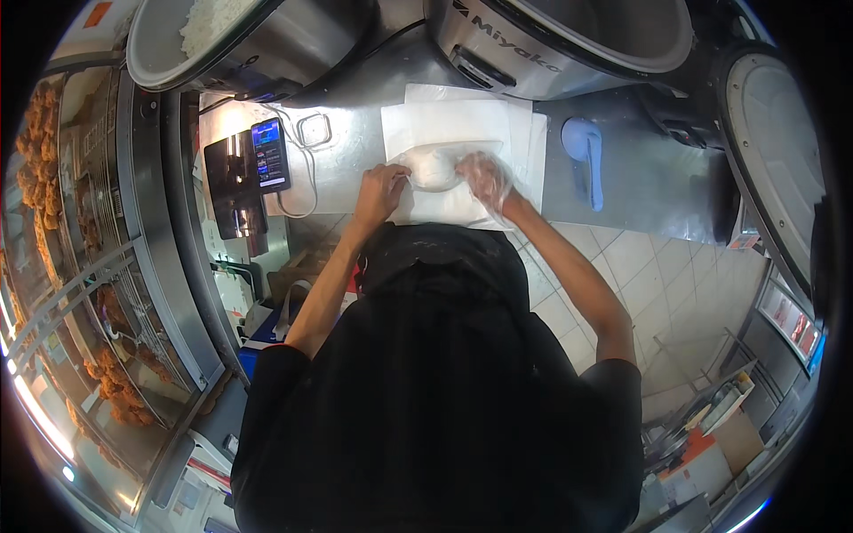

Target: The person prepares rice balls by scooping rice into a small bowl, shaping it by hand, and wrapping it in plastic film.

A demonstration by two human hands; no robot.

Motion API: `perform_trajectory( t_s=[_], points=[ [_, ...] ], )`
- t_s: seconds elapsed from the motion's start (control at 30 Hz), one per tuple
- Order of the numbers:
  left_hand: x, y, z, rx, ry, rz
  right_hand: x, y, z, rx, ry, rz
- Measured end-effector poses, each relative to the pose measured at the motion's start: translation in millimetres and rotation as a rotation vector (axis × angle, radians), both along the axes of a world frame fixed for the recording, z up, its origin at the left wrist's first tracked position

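On the counter before me lies a rounded white mound (432, 169), set on white paper sheets (445, 121). Whether its surface is bare rice or a thin wrapping, I cannot tell. At its left end my left hand (385, 186), bare, pinches a white edge beside the mound between thumb and fingers. My right hand (486, 178) wears a clear, loose plastic glove and is blurred. Its bent fingers touch the mound's right end; what they grip is unclear.
Two large rice cookers stand behind the paper, one holding white rice (208, 26), the other marked Miyako (516, 53). A blue scoop (586, 156) lies right. Left are a lit phone (270, 156), a cable (312, 180) and a display case of fried chicken (110, 373).
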State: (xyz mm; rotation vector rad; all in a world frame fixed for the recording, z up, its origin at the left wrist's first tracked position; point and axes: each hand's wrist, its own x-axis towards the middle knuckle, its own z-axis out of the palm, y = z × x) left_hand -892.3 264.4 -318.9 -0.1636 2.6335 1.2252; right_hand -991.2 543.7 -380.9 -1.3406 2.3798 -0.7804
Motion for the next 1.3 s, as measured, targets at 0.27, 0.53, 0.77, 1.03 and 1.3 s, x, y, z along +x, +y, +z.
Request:
perform_trajectory(
  t_s=[0.27,0.53,0.77,1.03,1.3],
  points=[
    [-40.4,-5.3,11.8,-0.341,0.499,0.027,-44.6,-50.4,52.4,-0.067,-0.389,-0.249],
    [-6.6,20.6,-3.5,-0.273,0.417,0.17,22.7,-51.4,32.4,0.025,0.264,-0.358],
    [2.2,18.2,-21.1,-0.209,0.388,0.106,12.4,-37.6,-4.4,0.089,-0.201,-0.236],
    [-41.7,11.0,3.3,0.199,0.195,-0.172,-31.2,-56.7,-5.4,0.353,-0.137,-0.008],
    [-50.8,25.9,65.4,0.685,-0.207,-0.139,-27.1,3.0,140.6,-0.273,-0.896,-0.095]
  ],
)
